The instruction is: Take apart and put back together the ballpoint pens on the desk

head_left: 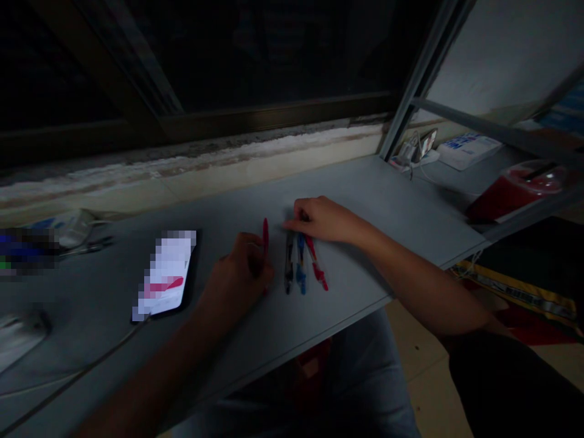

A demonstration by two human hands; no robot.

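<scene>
L grip (pixel 237 274) shut on red pen (pixel 265 237), tip up; R grip (pixel 322 220) open, nearer far ends of 3 pens (pixel 298 264), long axes pointing toward person on bench (pixel 360 188).

A home room: grey desk (pixel 347 182) under a dark window (pixel 274 55), tiled floor (pixel 424 347) beside

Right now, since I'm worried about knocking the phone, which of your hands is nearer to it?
Left. The left hand, gripping a red pen, is beside the phone, not touching it; the right hand is farther away, beyond the row of pens.
</scene>
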